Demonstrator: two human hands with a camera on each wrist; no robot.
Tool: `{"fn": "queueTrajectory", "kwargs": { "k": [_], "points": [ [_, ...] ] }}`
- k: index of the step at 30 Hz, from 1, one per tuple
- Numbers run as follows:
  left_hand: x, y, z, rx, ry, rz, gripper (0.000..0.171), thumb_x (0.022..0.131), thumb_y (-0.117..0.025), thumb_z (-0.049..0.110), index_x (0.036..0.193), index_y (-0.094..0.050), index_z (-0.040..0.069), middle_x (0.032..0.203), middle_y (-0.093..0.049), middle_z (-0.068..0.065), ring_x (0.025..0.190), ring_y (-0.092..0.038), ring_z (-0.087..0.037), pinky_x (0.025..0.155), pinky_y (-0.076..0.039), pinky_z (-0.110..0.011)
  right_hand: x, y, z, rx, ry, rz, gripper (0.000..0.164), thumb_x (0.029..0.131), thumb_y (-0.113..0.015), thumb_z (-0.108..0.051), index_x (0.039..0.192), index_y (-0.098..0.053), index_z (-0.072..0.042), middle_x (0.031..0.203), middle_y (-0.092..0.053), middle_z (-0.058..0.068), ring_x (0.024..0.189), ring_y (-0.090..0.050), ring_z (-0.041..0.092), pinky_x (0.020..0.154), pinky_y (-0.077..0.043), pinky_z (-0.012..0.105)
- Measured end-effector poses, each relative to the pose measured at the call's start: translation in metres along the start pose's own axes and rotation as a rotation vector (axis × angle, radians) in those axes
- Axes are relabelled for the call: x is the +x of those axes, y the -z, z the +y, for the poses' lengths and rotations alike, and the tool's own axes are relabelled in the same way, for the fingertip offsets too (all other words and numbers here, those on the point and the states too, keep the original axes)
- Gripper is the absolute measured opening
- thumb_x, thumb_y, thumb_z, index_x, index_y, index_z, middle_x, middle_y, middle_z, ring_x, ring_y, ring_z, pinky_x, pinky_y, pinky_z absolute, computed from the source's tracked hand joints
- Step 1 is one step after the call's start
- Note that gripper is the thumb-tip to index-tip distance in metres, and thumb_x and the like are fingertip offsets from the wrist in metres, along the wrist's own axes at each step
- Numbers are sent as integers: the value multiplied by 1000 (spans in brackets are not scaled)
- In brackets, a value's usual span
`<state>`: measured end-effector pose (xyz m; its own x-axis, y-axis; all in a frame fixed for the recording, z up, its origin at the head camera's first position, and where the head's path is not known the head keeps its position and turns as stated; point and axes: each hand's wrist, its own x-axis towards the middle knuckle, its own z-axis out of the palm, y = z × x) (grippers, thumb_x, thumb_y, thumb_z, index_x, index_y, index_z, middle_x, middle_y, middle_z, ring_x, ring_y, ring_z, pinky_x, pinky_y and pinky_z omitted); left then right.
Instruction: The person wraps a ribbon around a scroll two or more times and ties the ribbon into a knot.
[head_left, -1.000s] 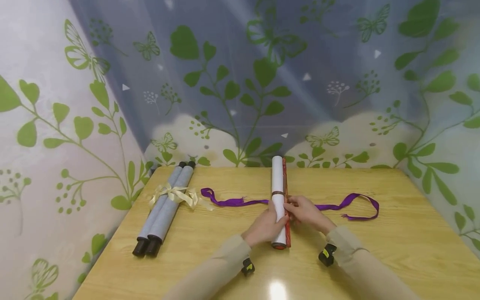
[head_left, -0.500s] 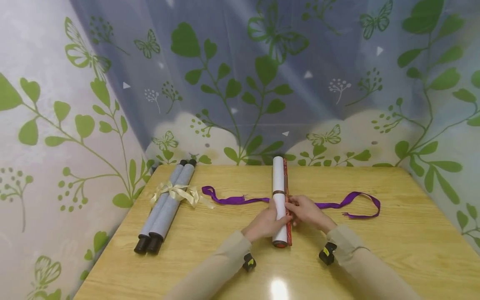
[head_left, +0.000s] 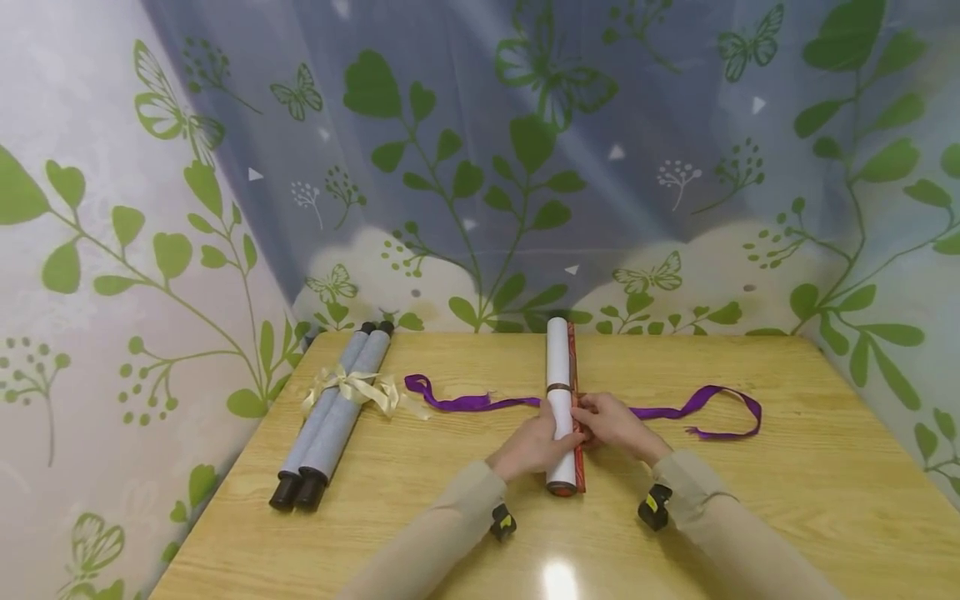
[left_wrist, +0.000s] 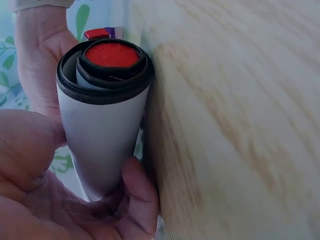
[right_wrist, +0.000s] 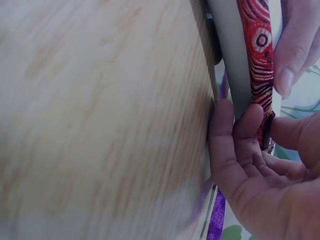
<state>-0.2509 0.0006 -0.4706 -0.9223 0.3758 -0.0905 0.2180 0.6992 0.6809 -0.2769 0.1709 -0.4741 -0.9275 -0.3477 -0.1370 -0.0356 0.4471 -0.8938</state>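
Observation:
A white rolled scroll (head_left: 558,354) lies lengthwise at the middle of the table, a thin brown band (head_left: 559,387) around it. Its near end shows dark edging and a red core in the left wrist view. Along its right side runs a slim red patterned stick (right_wrist: 261,55). My left hand (head_left: 531,446) grips the lower half of the scroll, thumb on top and fingers curled beneath. With fingers and thumb, my right hand (head_left: 617,427) pinches the stick against the scroll, close to a dark cord (right_wrist: 268,131). A purple ribbon (head_left: 517,406) passes under the scroll and extends to both sides.
Two grey-blue scrolls (head_left: 337,417) with black ends lie at the left, tied together by a cream ribbon bow (head_left: 360,389). The wooden table (head_left: 787,517) meets a leaf-patterned curtain (head_left: 465,150) at its back edge. The purple ribbon's right end loops on the wood.

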Motion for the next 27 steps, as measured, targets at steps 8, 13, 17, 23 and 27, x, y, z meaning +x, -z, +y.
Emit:
{"fn": "queueTrajectory", "kwargs": {
  "k": [8, 13, 17, 23, 27],
  "points": [
    [1, 1, -1, 0, -19, 4, 83, 97, -56, 44, 147, -21, -12, 91, -65, -12, 72, -60, -14, 64, -49, -27, 1, -1, 0, -18, -29, 1, 30, 104, -43, -10, 119, -54, 14, 94, -65, 16, 71, -64, 13, 67, -60, 36],
    [1, 1, -1, 7, -11, 8, 83, 97, -57, 44, 147, -22, -13, 92, -65, -13, 74, -59, -14, 66, -49, -28, 2, -2, 1, -40, -17, 0, 30, 105, -43, -10, 116, -57, 14, 93, -66, 15, 72, -64, 12, 67, -59, 34],
    [1, 1, 1, 19, -6, 4, 82, 97, -56, 44, 147, -22, -12, 94, -65, -14, 76, -60, -15, 67, -50, -28, 2, -1, 3, -25, -10, -6, 30, 105, -42, -9, 117, -56, 15, 93, -66, 16, 74, -65, 12, 68, -60, 34],
    [-1, 2, 5, 42, -7, 6, 79, 97, -56, 44, 144, -27, -12, 97, -64, -13, 79, -59, -15, 69, -50, -29, 2, 1, 4, 4, -3, -17, 30, 105, -41, -8, 118, -55, 16, 88, -65, 13, 71, -64, 11, 66, -59, 33],
    [-1, 1, 6, 52, -7, 5, 76, 97, -57, 44, 143, -30, -10, 90, -63, -9, 73, -58, -13, 63, -48, -27, 1, 3, 7, 44, 1, -36, 29, 105, -41, -8, 116, -54, 16, 85, -64, 11, 68, -63, 11, 66, -59, 33]
  ]
}}
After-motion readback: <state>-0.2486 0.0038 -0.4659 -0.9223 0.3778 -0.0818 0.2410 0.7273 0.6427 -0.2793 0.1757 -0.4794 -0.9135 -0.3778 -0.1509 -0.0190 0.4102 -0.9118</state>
